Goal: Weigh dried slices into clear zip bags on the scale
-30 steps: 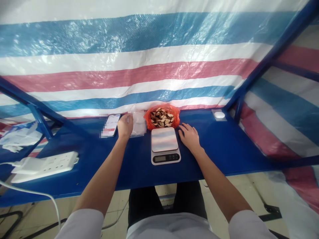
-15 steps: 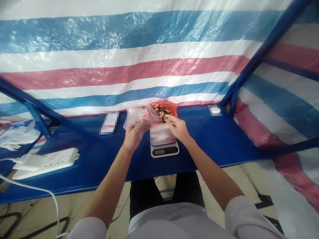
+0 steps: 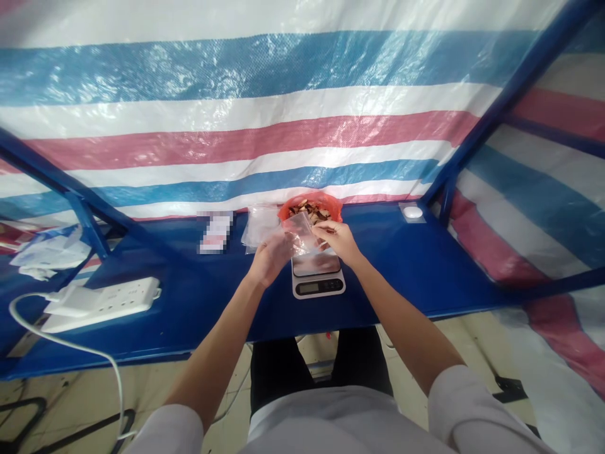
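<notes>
Overall, a striped woven tarpaulin (image 3: pixel 236 126) in blue, white and red, hung across the far side and right of a workbench on blue steel struts (image 3: pixel 501 101), apparently to screen off the work area. Below it, one long blue tabletop (image 3: pixel 416 277), with the person's dark-trousered legs (image 3: pixel 321 372) under its near edge.

At far left, a loose heap of white paper and plastic (image 3: pixel 50 258). Nearer on the left, one white power strip (image 3: pixel 101 304), set well aside from the central work area, with one white cable (image 3: pixel 70 342) curving off the near edge.

At centre, one digital kitchen scale (image 3: pixel 317 279), within easy reach of both arms. Just behind it, one orange-red plastic bag (image 3: pixel 331 211) with its mouth open, holding many dried brown-and-cream slices (image 3: pixel 307 210), the exact kind too small to tell.

Left of that bag, one stack of clear plastic bags (image 3: pixel 258 226) and one phone (image 3: pixel 215 232), its screen blurred out. At far right, one small round white device (image 3: pixel 413 212).

Above the scale's far edge, one clear zip bag (image 3: pixel 299 232), held up between two hands. Left hand (image 3: pixel 271 261) and right hand (image 3: pixel 336 241) close together but not touching, each gripping one side of the bag, fingers pinched on the plastic, apparently keeping its mouth apart.
</notes>
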Available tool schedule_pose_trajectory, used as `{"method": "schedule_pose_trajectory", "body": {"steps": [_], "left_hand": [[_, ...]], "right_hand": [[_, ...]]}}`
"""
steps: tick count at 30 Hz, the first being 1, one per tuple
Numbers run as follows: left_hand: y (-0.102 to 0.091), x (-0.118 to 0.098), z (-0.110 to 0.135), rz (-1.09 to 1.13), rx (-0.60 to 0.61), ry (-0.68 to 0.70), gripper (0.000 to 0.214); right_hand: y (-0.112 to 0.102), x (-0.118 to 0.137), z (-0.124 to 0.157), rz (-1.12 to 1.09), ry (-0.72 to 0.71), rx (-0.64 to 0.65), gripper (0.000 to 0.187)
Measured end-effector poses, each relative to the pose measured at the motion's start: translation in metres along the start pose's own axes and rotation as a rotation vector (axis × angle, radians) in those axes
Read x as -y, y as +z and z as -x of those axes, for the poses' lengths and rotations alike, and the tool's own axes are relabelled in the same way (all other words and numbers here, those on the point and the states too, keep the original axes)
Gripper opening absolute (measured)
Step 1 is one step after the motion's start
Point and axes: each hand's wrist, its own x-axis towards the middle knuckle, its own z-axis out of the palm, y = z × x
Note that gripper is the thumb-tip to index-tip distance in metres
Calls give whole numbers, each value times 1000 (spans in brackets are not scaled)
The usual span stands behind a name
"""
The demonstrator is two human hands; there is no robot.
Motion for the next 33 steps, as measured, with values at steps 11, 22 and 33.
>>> {"method": "schedule_pose_trajectory", "body": {"steps": [11,22,33], "left_hand": [[-36,-42,-15,-876,-168,683,34],[16,-5,-43,-650,42,305,44],[10,-1,-54,-533,7,201,47]], "right_hand": [[-8,-3,-9,256,-36,-102,20],[9,-4,-17,484,-396,51,14],[7,-7,-19,449,-477,-26,19]]}}
